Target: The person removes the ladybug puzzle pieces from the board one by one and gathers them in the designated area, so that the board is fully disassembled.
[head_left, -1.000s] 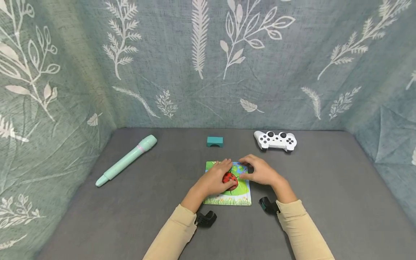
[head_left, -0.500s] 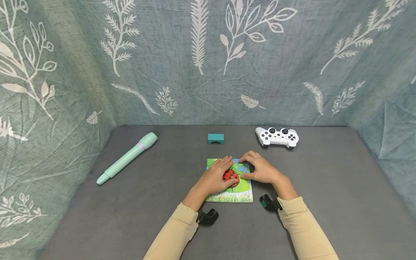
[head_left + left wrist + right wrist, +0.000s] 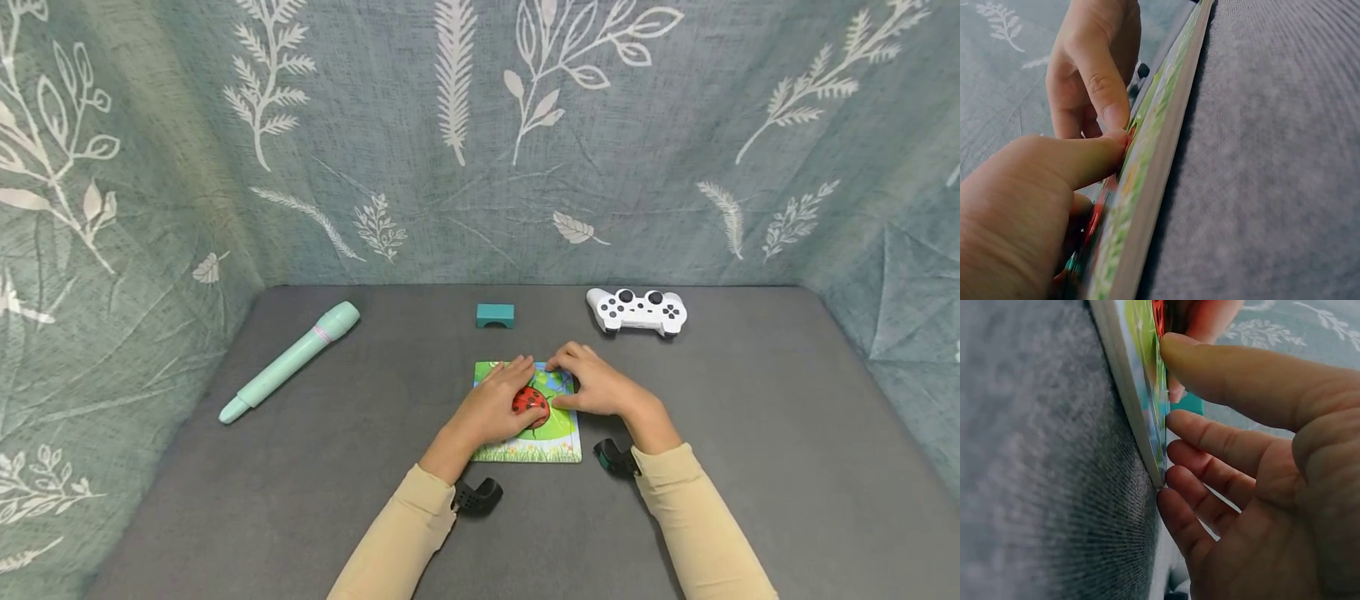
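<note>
A flat square puzzle with a ladybug picture (image 3: 531, 407) on a green leaf lies on the dark table. My left hand (image 3: 487, 410) rests over its left half, fingers extended toward the far edge and thumb on the ladybug. Over the upper right part, my right hand (image 3: 597, 387) touches the puzzle with its fingertips and thumb. The right wrist view has the fingertips of the right hand (image 3: 1260, 456) spread along the puzzle's face and corner. In the left wrist view both thumbs nearly meet above the board edge (image 3: 1154, 181). The left palm hides part of the picture.
Behind the puzzle stands a teal arch block (image 3: 495, 316). A white game controller (image 3: 637, 312) lies at the back right. To the left is a mint-green microphone-shaped stick (image 3: 291, 362). Patterned cloth (image 3: 420, 167) rises behind the table.
The head view has shifted slightly, so the whole scene sits a little higher in it. Both hands keep nearly the same pose on the puzzle.
</note>
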Tool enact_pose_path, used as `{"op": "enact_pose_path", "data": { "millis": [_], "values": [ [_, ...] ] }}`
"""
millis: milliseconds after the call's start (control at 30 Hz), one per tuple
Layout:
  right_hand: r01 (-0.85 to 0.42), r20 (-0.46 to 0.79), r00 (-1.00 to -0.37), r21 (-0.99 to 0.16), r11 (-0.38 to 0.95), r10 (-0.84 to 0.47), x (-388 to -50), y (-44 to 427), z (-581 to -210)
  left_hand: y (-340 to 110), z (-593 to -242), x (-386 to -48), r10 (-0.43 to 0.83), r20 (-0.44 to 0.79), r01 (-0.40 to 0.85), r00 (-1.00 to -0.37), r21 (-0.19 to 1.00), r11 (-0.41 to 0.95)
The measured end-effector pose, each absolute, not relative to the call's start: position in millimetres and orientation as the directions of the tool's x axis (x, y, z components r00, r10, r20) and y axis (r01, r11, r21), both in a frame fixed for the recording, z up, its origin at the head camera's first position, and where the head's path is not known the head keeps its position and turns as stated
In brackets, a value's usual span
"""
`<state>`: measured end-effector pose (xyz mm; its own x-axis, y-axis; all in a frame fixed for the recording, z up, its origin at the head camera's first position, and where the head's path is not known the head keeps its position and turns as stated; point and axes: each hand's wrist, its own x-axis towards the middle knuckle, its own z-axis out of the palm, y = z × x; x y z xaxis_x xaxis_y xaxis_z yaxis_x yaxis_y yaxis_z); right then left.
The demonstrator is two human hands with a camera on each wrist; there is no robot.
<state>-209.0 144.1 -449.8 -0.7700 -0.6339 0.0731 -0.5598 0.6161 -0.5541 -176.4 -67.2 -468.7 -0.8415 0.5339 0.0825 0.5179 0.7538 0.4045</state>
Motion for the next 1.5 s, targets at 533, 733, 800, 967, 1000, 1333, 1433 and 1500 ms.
{"op": "enact_pose_path", "data": {
  "millis": [533,733,800,967,1000,1333,1433,1500],
  "values": [
    [-0.534,0.090,-0.786,-0.597,0.598,-0.611,-217.0,141.4,-453.1,-65.2,-469.6,-175.5,0.556,0.073,0.531,-0.828,0.418,0.737],
    [-0.509,0.077,-0.801,-0.610,0.608,-0.593,-217.6,139.9,-455.9,-65.0,-468.5,-175.4,0.555,0.076,0.532,-0.828,0.416,0.738],
    [-0.504,0.078,-0.804,-0.616,0.606,-0.590,-218.4,140.1,-457.5,-65.0,-467.1,-175.2,0.552,0.068,0.526,-0.831,0.421,0.739],
    [-0.488,0.079,-0.807,-0.646,0.587,-0.585,-219.4,141.2,-458.9,-64.9,-465.6,-175.4,0.551,0.059,0.523,-0.832,0.413,0.746],
    [-0.483,0.079,-0.808,-0.656,0.580,-0.584,-219.2,141.6,-458.8,-64.9,-465.3,-175.4,0.550,0.057,0.522,-0.833,0.414,0.746],
    [-0.444,0.042,-0.803,-0.707,0.550,-0.594,-214.3,146.1,-456.3,-67.3,-466.8,-176.1,0.545,0.050,0.512,-0.837,0.423,0.747],
    [-0.437,0.027,-0.802,-0.708,0.555,-0.597,-212.4,146.7,-456.2,-67.9,-467.0,-176.4,0.544,0.050,0.511,-0.837,0.425,0.747],
    [-0.441,0.029,-0.800,-0.707,0.554,-0.599,-211.1,146.9,-456.1,-68.1,-466.9,-176.7,0.541,0.051,0.509,-0.839,0.422,0.750]
  ]
}}
